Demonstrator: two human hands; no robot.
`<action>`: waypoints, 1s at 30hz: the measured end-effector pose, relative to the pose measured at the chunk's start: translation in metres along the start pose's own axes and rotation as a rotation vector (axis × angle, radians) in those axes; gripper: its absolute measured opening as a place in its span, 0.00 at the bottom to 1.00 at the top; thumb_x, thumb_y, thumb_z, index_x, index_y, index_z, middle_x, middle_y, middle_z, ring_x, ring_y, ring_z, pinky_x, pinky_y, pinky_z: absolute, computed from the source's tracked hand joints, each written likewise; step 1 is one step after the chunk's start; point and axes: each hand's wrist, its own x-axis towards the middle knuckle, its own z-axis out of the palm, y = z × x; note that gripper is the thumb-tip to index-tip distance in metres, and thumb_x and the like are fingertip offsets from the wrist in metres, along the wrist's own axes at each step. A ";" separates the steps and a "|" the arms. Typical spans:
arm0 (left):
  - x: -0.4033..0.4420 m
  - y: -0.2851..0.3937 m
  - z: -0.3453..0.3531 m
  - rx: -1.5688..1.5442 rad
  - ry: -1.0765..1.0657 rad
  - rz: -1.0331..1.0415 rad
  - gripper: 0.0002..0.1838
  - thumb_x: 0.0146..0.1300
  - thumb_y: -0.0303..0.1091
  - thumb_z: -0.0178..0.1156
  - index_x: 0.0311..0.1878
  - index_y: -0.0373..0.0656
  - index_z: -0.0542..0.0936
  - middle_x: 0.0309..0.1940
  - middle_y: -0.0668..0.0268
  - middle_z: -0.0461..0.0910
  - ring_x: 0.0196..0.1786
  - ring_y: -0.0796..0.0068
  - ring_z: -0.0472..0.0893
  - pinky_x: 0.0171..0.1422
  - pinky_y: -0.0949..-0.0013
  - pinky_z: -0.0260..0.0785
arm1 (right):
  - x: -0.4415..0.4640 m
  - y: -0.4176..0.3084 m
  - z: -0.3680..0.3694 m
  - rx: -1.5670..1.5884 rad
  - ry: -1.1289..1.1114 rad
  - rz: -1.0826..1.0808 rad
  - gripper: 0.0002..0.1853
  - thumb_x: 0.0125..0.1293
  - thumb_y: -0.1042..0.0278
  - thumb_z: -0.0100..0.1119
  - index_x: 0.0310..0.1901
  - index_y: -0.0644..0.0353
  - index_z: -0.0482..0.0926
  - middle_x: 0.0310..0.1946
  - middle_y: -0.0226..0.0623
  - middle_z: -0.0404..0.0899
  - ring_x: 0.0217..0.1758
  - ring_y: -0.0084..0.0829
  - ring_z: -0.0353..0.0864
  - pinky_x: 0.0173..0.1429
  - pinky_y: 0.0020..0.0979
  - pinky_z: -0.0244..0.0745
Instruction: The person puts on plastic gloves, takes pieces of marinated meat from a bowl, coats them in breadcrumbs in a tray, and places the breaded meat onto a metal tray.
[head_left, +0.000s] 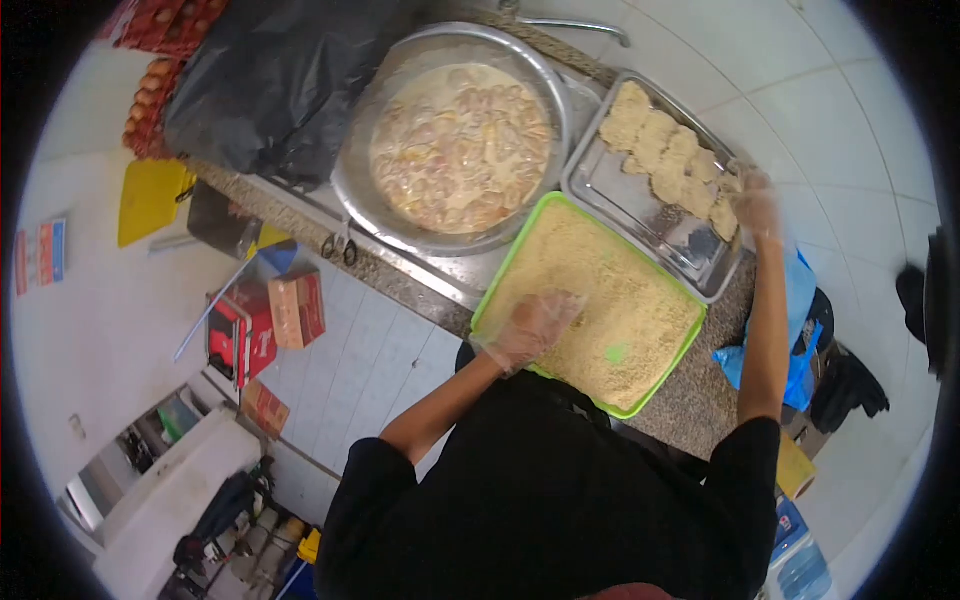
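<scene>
My left hand [535, 328], in a clear plastic glove, lies on the breadcrumbs [620, 290] near the left side of a green-rimmed tray [662, 378]. Its fingers are stretched out and hold nothing visible. My right hand [757, 205], also gloved, is at the right end of a metal tray [606, 190]. Its fingers are closed on a breaded piece of meat [734, 181], partly hidden and slightly blurred. Several coated pieces [660, 145] lie in a row along that tray's far side. A large metal bowl [348, 190] holds meat pieces in pale, creamy liquid [465, 145].
A black plastic bag [275, 85] stands left of the bowl, by egg trays [150, 105]. Scissors [341, 246] lie at the counter edge. A faucet [575, 24] projects behind the bowl. Blue bags [797, 340] are at the right. Cardboard boxes [297, 308] stand on the floor.
</scene>
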 end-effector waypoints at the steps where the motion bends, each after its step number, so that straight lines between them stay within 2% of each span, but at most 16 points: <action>1: -0.002 0.011 -0.007 -0.056 -0.008 -0.014 0.23 0.81 0.47 0.56 0.60 0.35 0.85 0.52 0.47 0.88 0.54 0.56 0.88 0.60 0.60 0.79 | 0.001 -0.050 -0.025 0.129 -0.056 0.113 0.22 0.70 0.56 0.67 0.61 0.57 0.84 0.58 0.52 0.86 0.64 0.52 0.84 0.70 0.46 0.77; 2: -0.004 0.024 -0.015 -0.111 -0.021 -0.021 0.23 0.81 0.46 0.57 0.60 0.35 0.85 0.53 0.47 0.88 0.54 0.56 0.88 0.61 0.59 0.79 | 0.000 -0.100 -0.047 0.253 -0.111 0.231 0.21 0.71 0.56 0.66 0.59 0.58 0.84 0.57 0.51 0.86 0.63 0.52 0.84 0.70 0.46 0.77; 4: -0.008 0.031 -0.021 -0.210 -0.015 -0.001 0.21 0.79 0.44 0.59 0.61 0.35 0.85 0.54 0.47 0.88 0.54 0.55 0.88 0.61 0.58 0.78 | -0.007 -0.175 -0.078 0.399 -0.134 0.254 0.20 0.73 0.53 0.66 0.55 0.60 0.86 0.54 0.51 0.87 0.61 0.52 0.85 0.68 0.45 0.78; 6: -0.015 0.030 -0.025 -0.298 0.032 0.045 0.20 0.77 0.41 0.61 0.62 0.35 0.84 0.53 0.47 0.88 0.53 0.54 0.88 0.62 0.58 0.78 | -0.018 -0.216 -0.070 0.519 -0.064 0.087 0.17 0.73 0.53 0.67 0.50 0.60 0.86 0.53 0.51 0.88 0.58 0.52 0.86 0.65 0.45 0.80; 9: -0.031 0.021 -0.039 -0.279 0.191 0.154 0.17 0.74 0.34 0.64 0.61 0.35 0.85 0.50 0.48 0.88 0.52 0.54 0.88 0.62 0.60 0.78 | -0.021 -0.271 -0.034 0.582 -0.077 -0.034 0.16 0.71 0.56 0.68 0.50 0.60 0.87 0.52 0.51 0.88 0.56 0.53 0.86 0.63 0.47 0.80; 12: -0.049 0.014 -0.058 -0.030 0.484 0.362 0.15 0.71 0.32 0.65 0.57 0.36 0.86 0.46 0.51 0.87 0.51 0.53 0.87 0.61 0.58 0.78 | 0.001 -0.329 -0.013 0.678 -0.023 -0.138 0.17 0.70 0.56 0.68 0.49 0.61 0.87 0.51 0.51 0.88 0.55 0.53 0.87 0.61 0.48 0.81; 13: -0.056 0.006 -0.063 -0.027 0.566 0.335 0.14 0.71 0.32 0.66 0.56 0.37 0.86 0.46 0.50 0.87 0.51 0.51 0.86 0.60 0.57 0.78 | 0.010 -0.353 -0.011 0.713 0.000 -0.156 0.17 0.70 0.55 0.67 0.49 0.61 0.87 0.50 0.51 0.88 0.54 0.54 0.87 0.60 0.48 0.81; 16: -0.074 -0.029 -0.078 -0.005 0.808 0.288 0.11 0.68 0.30 0.67 0.51 0.38 0.86 0.45 0.50 0.87 0.49 0.47 0.85 0.56 0.52 0.78 | 0.048 -0.409 -0.005 0.427 0.249 -0.327 0.14 0.67 0.62 0.68 0.47 0.63 0.86 0.42 0.51 0.88 0.49 0.53 0.87 0.55 0.47 0.84; 18: -0.086 -0.045 -0.095 0.023 0.961 0.300 0.09 0.66 0.26 0.67 0.48 0.37 0.85 0.43 0.50 0.86 0.48 0.43 0.84 0.53 0.49 0.78 | 0.076 -0.438 0.012 0.260 0.060 -0.300 0.15 0.66 0.63 0.66 0.50 0.61 0.86 0.45 0.49 0.88 0.50 0.50 0.87 0.53 0.46 0.83; 22: -0.093 -0.099 -0.114 0.282 1.111 0.261 0.08 0.64 0.27 0.69 0.46 0.40 0.85 0.43 0.53 0.86 0.45 0.44 0.84 0.49 0.48 0.78 | 0.111 -0.461 0.066 -0.204 -0.222 -0.309 0.17 0.67 0.64 0.59 0.55 0.57 0.86 0.51 0.47 0.87 0.52 0.45 0.86 0.51 0.45 0.82; 25: -0.089 -0.120 -0.119 0.322 1.084 0.285 0.09 0.62 0.28 0.71 0.45 0.41 0.85 0.42 0.55 0.85 0.43 0.47 0.83 0.46 0.48 0.77 | 0.117 -0.461 0.090 -0.344 -0.116 -0.313 0.18 0.73 0.61 0.53 0.55 0.57 0.87 0.51 0.44 0.88 0.61 0.42 0.84 0.58 0.47 0.79; 28: -0.081 -0.131 -0.123 0.317 1.021 0.369 0.10 0.61 0.28 0.72 0.46 0.42 0.85 0.42 0.57 0.84 0.42 0.50 0.83 0.45 0.49 0.77 | 0.128 -0.452 0.109 -0.293 -0.063 -0.356 0.17 0.74 0.61 0.53 0.53 0.59 0.87 0.46 0.47 0.89 0.58 0.45 0.86 0.58 0.48 0.80; 30: -0.073 -0.140 -0.121 0.346 0.987 0.430 0.11 0.60 0.29 0.72 0.46 0.43 0.86 0.42 0.59 0.83 0.43 0.51 0.83 0.44 0.50 0.77 | 0.141 -0.437 0.142 -0.031 -0.156 -0.202 0.16 0.71 0.64 0.55 0.54 0.58 0.86 0.52 0.47 0.87 0.57 0.45 0.86 0.58 0.46 0.81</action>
